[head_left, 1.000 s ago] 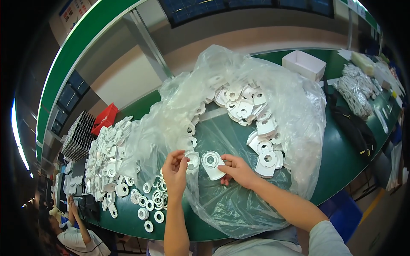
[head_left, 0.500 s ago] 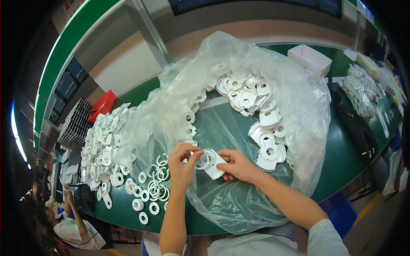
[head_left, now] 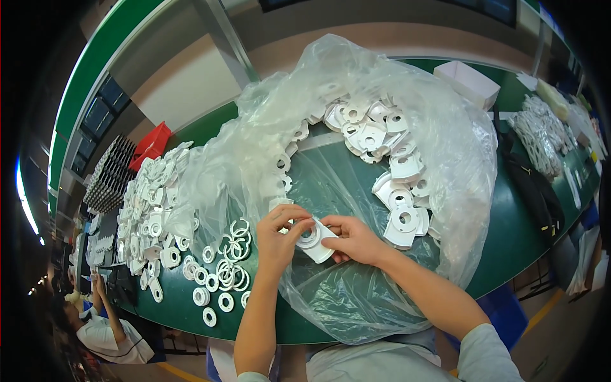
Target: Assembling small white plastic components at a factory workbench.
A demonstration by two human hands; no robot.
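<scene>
Above the plastic sheet, my right hand (head_left: 352,239) is closed on the edge of a white plastic plate (head_left: 319,252) with a rounded end and a round hole. My left hand (head_left: 278,237) is closed, thumb and fingertips pinching a thin white ring (head_left: 308,240) against the plate's round end. The fingers partly hide the ring, so I cannot tell whether it is seated. More white rings (head_left: 226,302) of several sizes, some of them open-sided, lie on the green table left of my left forearm. Similar white plates (head_left: 403,219) are heaped right of my right hand.
A crumpled clear plastic bag (head_left: 458,191) spreads around the work spot, with plates inside it. Another heap of white parts (head_left: 149,204) lies left, near a red bin (head_left: 150,145) and stacked dark trays (head_left: 109,181). A white box (head_left: 468,84) stands back right. Another person (head_left: 111,328) sits far left.
My left hand has brought the ring closer over the plate's round end, and the two hands are nearer together. The whole view has shifted slightly.
</scene>
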